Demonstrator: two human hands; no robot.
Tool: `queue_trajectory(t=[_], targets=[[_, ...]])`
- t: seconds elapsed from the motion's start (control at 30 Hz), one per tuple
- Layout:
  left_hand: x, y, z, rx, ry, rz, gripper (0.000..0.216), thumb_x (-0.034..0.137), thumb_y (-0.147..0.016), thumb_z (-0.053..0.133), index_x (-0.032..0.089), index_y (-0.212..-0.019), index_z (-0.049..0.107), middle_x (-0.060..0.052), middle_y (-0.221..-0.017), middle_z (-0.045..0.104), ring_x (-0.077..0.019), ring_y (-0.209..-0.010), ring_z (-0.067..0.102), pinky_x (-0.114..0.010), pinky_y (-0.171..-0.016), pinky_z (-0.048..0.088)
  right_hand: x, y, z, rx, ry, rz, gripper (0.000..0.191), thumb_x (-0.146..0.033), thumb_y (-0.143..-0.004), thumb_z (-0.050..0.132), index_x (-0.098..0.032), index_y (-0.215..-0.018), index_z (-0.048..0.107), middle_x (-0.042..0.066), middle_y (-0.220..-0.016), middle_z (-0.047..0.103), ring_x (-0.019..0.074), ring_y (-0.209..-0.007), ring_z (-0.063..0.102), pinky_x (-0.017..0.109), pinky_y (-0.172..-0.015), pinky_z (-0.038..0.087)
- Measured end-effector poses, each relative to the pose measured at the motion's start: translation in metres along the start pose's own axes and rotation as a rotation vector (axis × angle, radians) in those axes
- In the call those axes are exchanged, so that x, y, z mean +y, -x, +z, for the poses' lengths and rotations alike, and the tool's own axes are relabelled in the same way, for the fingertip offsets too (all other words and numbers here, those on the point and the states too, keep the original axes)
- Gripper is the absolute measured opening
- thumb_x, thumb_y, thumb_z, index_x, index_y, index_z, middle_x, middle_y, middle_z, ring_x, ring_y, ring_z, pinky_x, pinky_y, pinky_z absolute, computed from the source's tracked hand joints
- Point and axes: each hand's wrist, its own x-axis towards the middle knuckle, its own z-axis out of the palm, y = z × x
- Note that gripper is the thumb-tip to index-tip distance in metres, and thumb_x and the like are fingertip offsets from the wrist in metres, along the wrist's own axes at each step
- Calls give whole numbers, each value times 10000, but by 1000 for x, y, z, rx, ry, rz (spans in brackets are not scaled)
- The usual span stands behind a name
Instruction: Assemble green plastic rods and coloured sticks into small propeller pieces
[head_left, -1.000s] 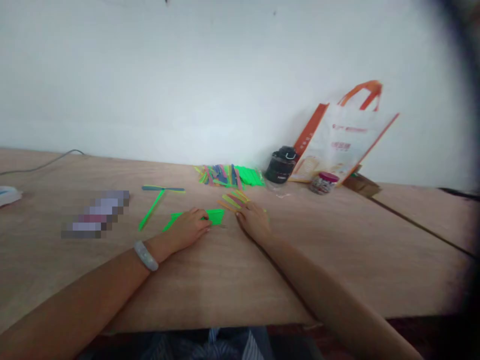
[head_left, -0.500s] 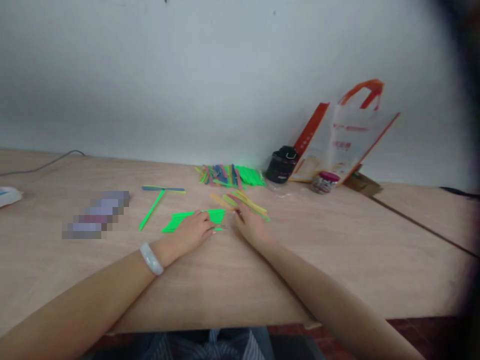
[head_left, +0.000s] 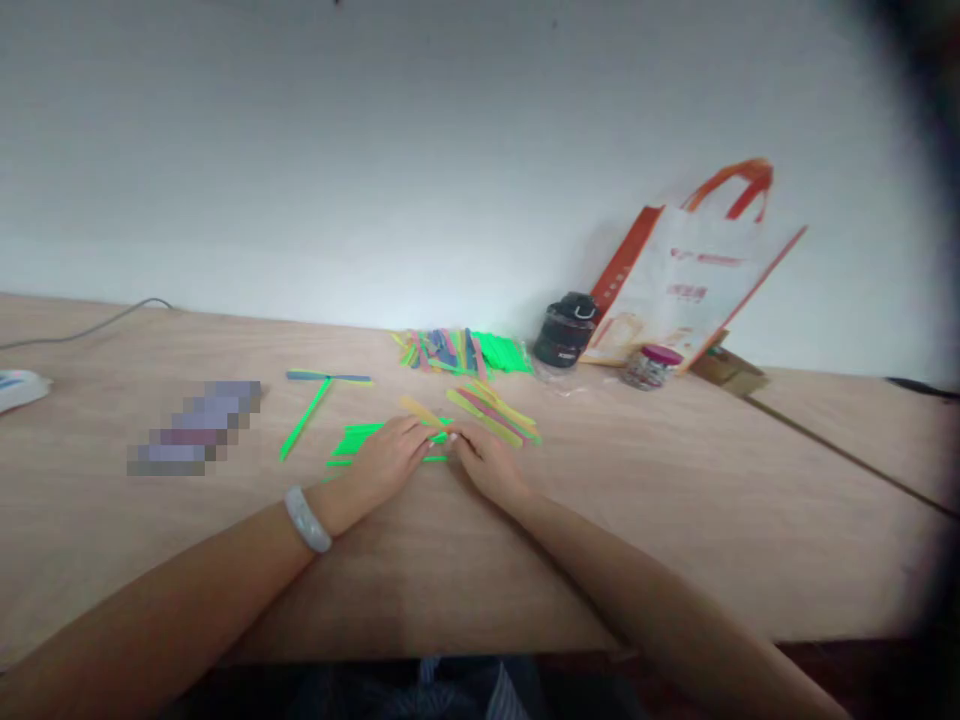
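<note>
Bright green sticks [head_left: 352,440] lie in a bundle on the table, partly under my left hand [head_left: 392,452]. Its fingers are pinched together at a green stick, whose tip shows between my hands. My right hand [head_left: 484,462] is closed on the end of an orange-yellow propeller blade [head_left: 418,409] that slants up to the left. Both hands' fingertips almost meet; whether blade and stick are joined there is hidden. Beside my right hand lie loose yellow, pink and green blades [head_left: 499,412]. To the left rests a bamboo-copter [head_left: 328,378] with a blue-and-yellow blade on a green stick.
At the wall lies a pack of coloured blades and green sticks [head_left: 502,352]. Right of it stand a black bottle [head_left: 564,332], a jar with a magenta lid [head_left: 651,368] and a white-and-orange bag [head_left: 697,270]. A blurred-out object [head_left: 199,425] lies left.
My right hand has moved left to my left hand, bringing the orange-yellow blade with it. My left fingers have shifted slightly up, and some green sticks in the bundle have spread apart.
</note>
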Motion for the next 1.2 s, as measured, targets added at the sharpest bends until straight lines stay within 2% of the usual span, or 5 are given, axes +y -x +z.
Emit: queue_trajectory(t=[0.3,0.57,0.83,1.2], targets=[[-4,2,3,-2,-30,-44,211,183,-915,451,188,-1059,604,-66,-1005,613,-190,-944,569,-355,-852,486,-9,0,1,-48,-72,21,328,-169,-858,398,-216,-1018,681,26,-817,690,181,-843,627,317,-756,502],[-6,4,4,-10,-69,-47,192,191,-921,433,181,-998,609,-55,-942,599,-183,-897,559,-336,-812,487,-10,3,3,-55,-69,-25,357,-164,-852,427,-237,-1109,663,49,-1008,692,191,-943,619,349,-827,502],[-3,4,3,-17,-103,-56,203,169,-921,423,173,-968,620,-56,-881,579,-176,-850,555,-311,-765,486,-8,5,5,-63,-38,-57,354,-162,-865,433,-248,-1137,643,40,-1014,694,180,-923,625,336,-828,501],[0,1,-2,9,-21,-58,207,164,-917,441,162,-933,647,-61,-851,589,-176,-818,552,-297,-738,476,-9,6,4,-66,-58,-72,341,-162,-866,444,-252,-1128,644,34,-995,696,175,-917,626,324,-814,502]])
